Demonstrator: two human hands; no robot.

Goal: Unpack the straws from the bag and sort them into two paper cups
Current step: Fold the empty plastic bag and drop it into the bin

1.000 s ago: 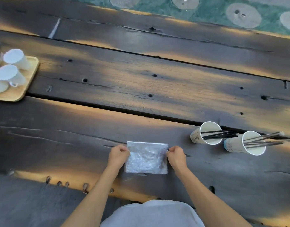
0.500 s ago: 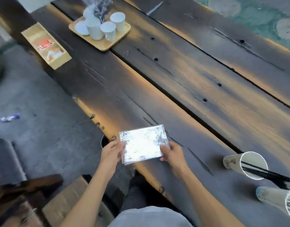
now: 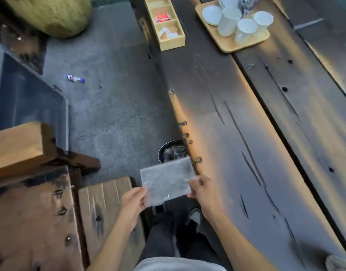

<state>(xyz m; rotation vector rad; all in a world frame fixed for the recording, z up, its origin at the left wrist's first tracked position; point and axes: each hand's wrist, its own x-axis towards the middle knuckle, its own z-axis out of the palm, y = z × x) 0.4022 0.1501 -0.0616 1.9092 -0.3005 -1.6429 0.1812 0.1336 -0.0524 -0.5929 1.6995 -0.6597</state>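
Beside the near edge of the bench, out over the floor rather than over the wood, I had the bag held up flat between both hands. My left hand pinched its lower left corner, thumb on top and fingers curled beneath; my right hand pinched the right edge the same way. Both sets of fingers were clamped on the film, with nothing else supporting it. The bag looked empty and slack, though blur kept me from being sure no straw was left inside.

Just beyond the bag's far edge, tucked against the bench side, sat a round dark bin with crumpled scraps in it. I judged the bag was bound for it. The two paper cups with the straws were out of view, so I could not check the sorting from this angle.

The risks I saw were small but real. Thin film like this catches air and drifts, so if I let go from this height it could slide past the bin rim onto the floor. The bin sat partly under the bench overhang, leaving a narrow opening, and a release too far from the bench would miss. If one hand let go first, the bag would swing off the other and fold. A straw still inside would be thrown away unsorted.
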